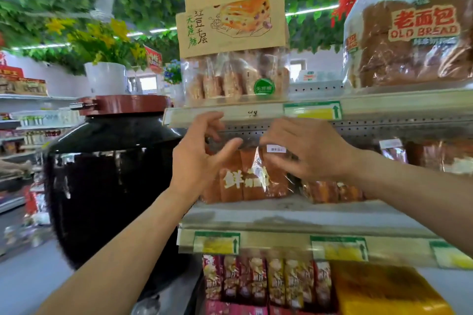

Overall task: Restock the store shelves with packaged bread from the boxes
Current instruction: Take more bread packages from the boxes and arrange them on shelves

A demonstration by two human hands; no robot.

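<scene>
Head view: both arms reach up to the middle shelf (294, 215), where a clear bag of sliced bread (245, 179) stands upright at the shelf's left end; the left hand (199, 158) hovers at its left side with fingers spread and loosely curled, grasping nothing, while the right hand (304, 151) appears to pinch the bag's top edge, probably to square it facing outward. Above it the upper shelf's rail (230, 112) hangs low, leaving little headroom. Just left, a large black jar (110, 181) crowds the left arm, and more bread bags (330, 192) lie to the right.
</scene>
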